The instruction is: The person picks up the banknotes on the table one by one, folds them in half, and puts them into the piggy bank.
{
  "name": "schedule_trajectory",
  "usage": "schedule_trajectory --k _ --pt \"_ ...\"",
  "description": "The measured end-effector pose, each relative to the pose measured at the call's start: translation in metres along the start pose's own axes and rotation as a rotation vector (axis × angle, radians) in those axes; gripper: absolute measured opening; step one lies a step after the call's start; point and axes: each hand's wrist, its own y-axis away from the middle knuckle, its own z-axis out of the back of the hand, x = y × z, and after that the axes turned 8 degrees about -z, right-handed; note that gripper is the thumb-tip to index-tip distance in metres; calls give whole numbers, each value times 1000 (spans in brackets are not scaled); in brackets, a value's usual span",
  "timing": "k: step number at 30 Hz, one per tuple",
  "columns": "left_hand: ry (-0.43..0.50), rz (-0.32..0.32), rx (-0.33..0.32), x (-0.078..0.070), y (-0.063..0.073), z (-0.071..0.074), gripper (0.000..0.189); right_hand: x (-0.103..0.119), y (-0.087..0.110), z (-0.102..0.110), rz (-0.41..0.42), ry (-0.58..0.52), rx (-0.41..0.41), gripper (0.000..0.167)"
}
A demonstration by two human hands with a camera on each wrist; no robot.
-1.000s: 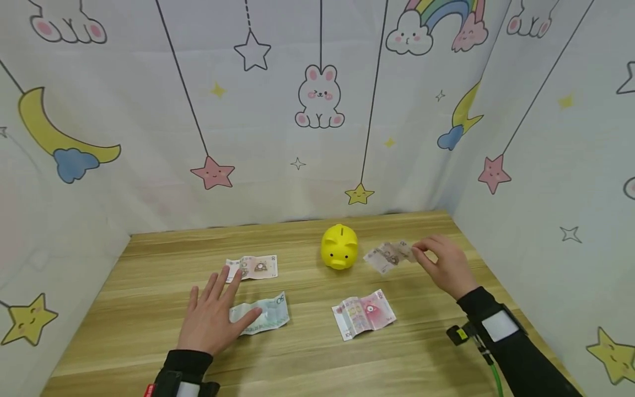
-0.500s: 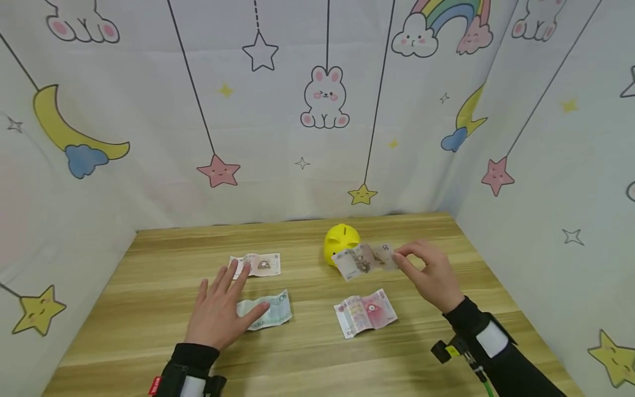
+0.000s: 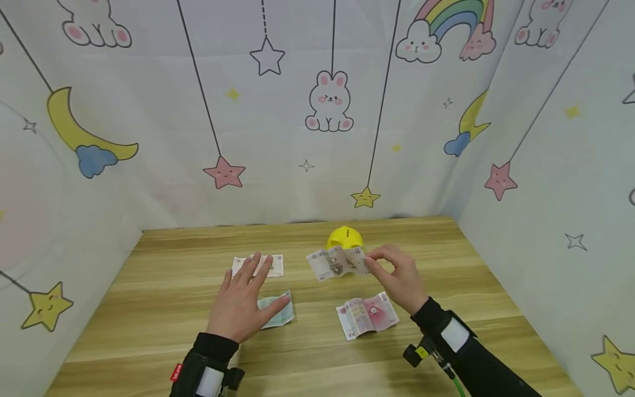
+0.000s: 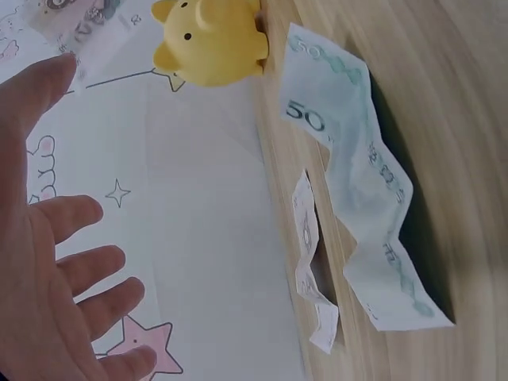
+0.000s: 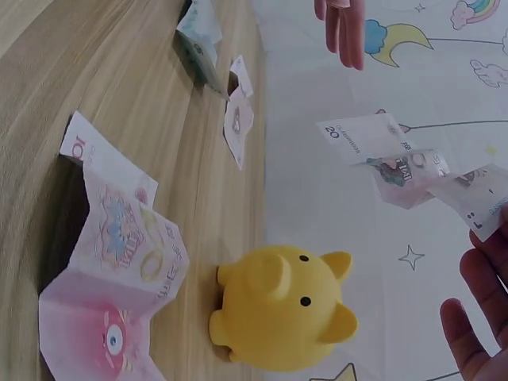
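My right hand [image 3: 399,278] pinches a creased brownish 20 banknote [image 3: 333,263] by its right end between thumb and forefinger. The note is raised and hides the lower part of the yellow piggy bank [image 3: 345,236], whose slotted top still shows. In the right wrist view this 20 banknote [image 5: 397,163] hangs wavy above the table. My left hand [image 3: 248,309], fingers spread, hovers over a green 50 banknote [image 3: 280,315] and partly covers it. Behind its fingertips lies a small pale banknote [image 3: 278,266]. The left wrist view shows the green note [image 4: 369,182] standing in zigzag folds.
A pink 100 banknote [image 3: 368,315], creased across the middle, lies in front of the piggy bank. The wooden table [image 3: 307,358] meets white curtains [image 3: 278,193] printed with stars and rabbits at the back and sides. A green cable [image 3: 457,386] runs from the right wrist's camera.
My right hand has carried the 20 banknote leftward from beside the piggy bank to in front of it. My left hand has shifted slightly right in view, still spread.
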Motion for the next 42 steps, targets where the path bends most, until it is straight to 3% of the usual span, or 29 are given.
schedule_trajectory --k 5,14,23,34,42 --pt "30 -32 -42 -8 -3 -2 90 0 1 -15 -25 -64 18 6" --pt "78 -74 -107 -21 -8 -6 83 4 -1 -31 -158 -142 45 6" --pt "73 -80 -105 -33 -10 -13 82 5 -3 -42 -117 -191 43 6" --pt "69 -51 -140 -38 -7 -14 81 4 -2 -49 -152 -220 53 6" --pt "3 -60 -188 -40 -9 -17 77 7 -1 -50 -149 -221 53 7"
